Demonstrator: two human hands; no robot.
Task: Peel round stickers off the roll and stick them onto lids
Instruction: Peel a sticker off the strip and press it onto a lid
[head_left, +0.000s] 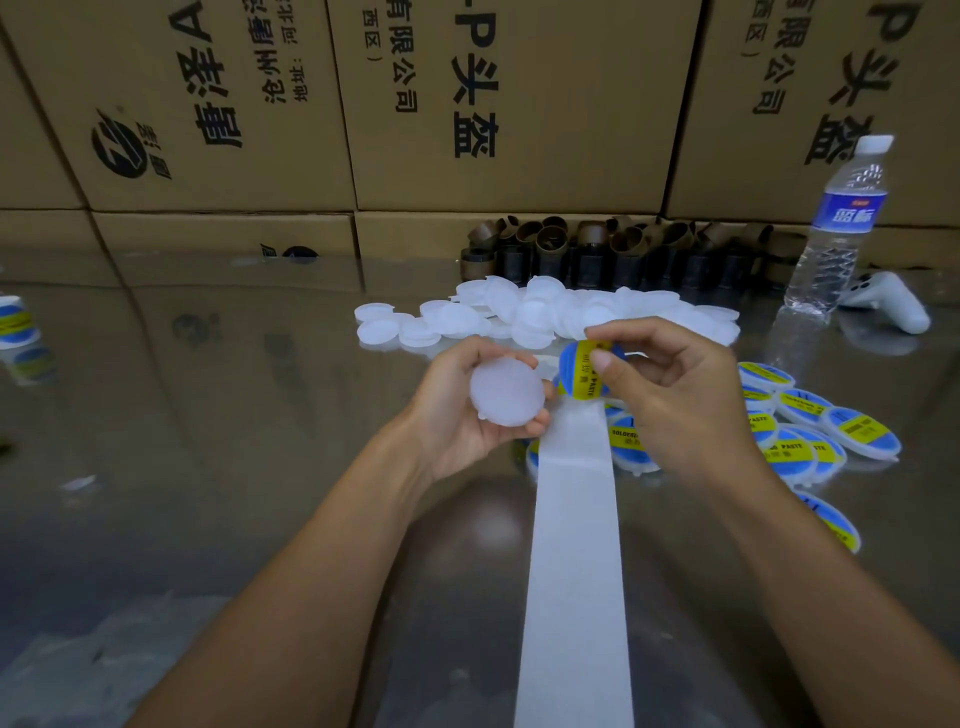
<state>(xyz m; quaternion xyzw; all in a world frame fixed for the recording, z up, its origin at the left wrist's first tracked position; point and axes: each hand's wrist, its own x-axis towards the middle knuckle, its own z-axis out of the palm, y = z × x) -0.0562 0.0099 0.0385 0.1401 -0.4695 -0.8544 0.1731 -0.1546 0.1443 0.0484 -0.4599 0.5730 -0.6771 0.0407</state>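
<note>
Nearest, running up the table (208, 441) from the lower edge: liner (574, 571), white, bare of stickers along the stretch in view. At its far end, left hand (457, 415), curled round a lid (506, 391), gripping it by the rim, plain face up and tilted toward the right. Just beside that, right hand (685, 400), pinching a blue-and-yellow sticker (582, 379) between thumb and forefinger, seemingly clear of the liner, near the lid but not yet on it. Likely to go wrong from here: landing off-centre if brought down from one edge without lining up first; creasing or trapping a bubble if pressed before lying flat; folding onto itself or clinging to the thumb, with so much of it under the pinch. Could also tip the lid out of the left grip under a hard press, held only at the rim. To the right, labelled lids (860, 434), overlapping in a loose spread. Beyond the hands, a heap of bare lids (540, 312); farther back, brown cores (592, 244), a bottle (831, 244), then boxes (519, 104).
</note>
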